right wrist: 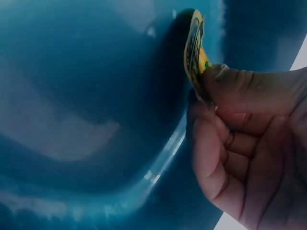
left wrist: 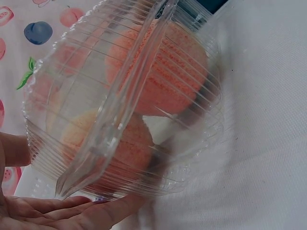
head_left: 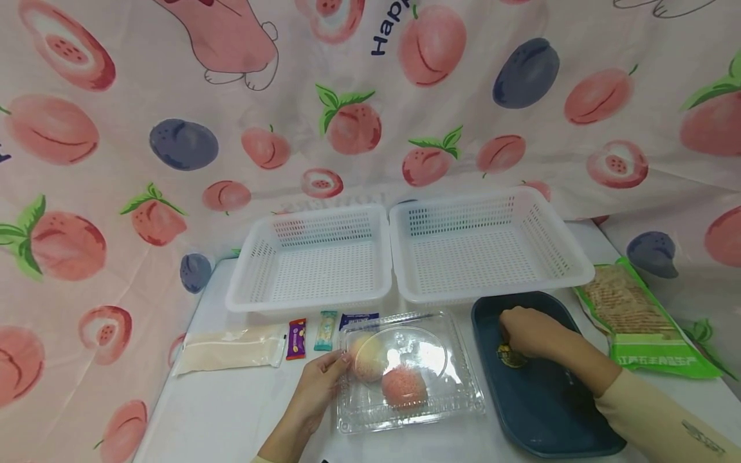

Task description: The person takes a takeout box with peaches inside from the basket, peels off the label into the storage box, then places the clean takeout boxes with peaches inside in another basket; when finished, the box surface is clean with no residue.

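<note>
A clear plastic clamshell box (head_left: 457, 376) lies on the white table with a pink ball (head_left: 403, 387) and a yellowish ball (head_left: 368, 357) inside. My left hand (head_left: 321, 382) rests against its left side with fingers fairly straight. In the left wrist view the open palm (left wrist: 57, 213) lies under the box (left wrist: 72, 96), with both balls showing through the ribbed lid. My right hand (head_left: 523, 334) is inside a dark blue tray (head_left: 544, 418) and pinches a small gold packet (head_left: 512, 357). The right wrist view shows thumb and curled fingers (right wrist: 240, 134) gripping the packet (right wrist: 194, 52) edge-on above the tray floor (right wrist: 96, 96).
Two white perforated baskets (head_left: 255, 270) (head_left: 550, 241) stand side by side behind the box. A long beige pack (head_left: 231, 347), a purple packet (head_left: 296, 339), a teal packet (head_left: 326, 330) and a blue packet (head_left: 357, 319) lie at the left. A green cracker pack (head_left: 637, 315) lies far right.
</note>
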{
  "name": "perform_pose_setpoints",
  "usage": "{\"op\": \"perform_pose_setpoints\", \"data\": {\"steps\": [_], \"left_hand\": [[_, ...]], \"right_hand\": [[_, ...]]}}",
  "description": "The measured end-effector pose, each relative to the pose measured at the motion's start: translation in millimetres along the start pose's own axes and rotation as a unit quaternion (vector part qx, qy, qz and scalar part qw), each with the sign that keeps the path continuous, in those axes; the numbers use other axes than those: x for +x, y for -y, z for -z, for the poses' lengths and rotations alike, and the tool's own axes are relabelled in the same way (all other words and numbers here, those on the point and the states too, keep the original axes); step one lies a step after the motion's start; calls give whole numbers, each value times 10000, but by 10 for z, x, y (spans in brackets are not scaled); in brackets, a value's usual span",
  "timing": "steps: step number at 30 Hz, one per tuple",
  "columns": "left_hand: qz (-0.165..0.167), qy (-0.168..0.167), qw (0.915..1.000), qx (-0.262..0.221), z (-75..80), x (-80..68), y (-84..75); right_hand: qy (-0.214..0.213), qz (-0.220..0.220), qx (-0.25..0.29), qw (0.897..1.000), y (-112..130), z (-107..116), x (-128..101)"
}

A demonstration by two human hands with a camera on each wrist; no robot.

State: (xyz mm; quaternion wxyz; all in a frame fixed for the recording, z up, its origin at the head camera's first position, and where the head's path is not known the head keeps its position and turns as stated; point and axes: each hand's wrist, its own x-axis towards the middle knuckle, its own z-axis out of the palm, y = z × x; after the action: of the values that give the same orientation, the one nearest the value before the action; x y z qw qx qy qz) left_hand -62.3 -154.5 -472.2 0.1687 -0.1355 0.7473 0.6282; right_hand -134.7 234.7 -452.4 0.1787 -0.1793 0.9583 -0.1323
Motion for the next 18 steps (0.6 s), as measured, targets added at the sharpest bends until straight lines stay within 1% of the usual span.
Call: {"op": "perform_pose_setpoints", "data": {"steps": [7, 10, 18], "left_hand": [[1, -7, 10000, 16, 1, -5, -7], [1, -2, 10000, 9, 7, -4, -4], [-9, -1, 10000, 27, 8, -7, -6]], "right_hand": [[30, 10, -285, 9996, -16, -83, 33], [-26, 42, -451, 9990, -3, -94, 39], [-532, 280, -967, 9935, 42, -140, 19]]}}
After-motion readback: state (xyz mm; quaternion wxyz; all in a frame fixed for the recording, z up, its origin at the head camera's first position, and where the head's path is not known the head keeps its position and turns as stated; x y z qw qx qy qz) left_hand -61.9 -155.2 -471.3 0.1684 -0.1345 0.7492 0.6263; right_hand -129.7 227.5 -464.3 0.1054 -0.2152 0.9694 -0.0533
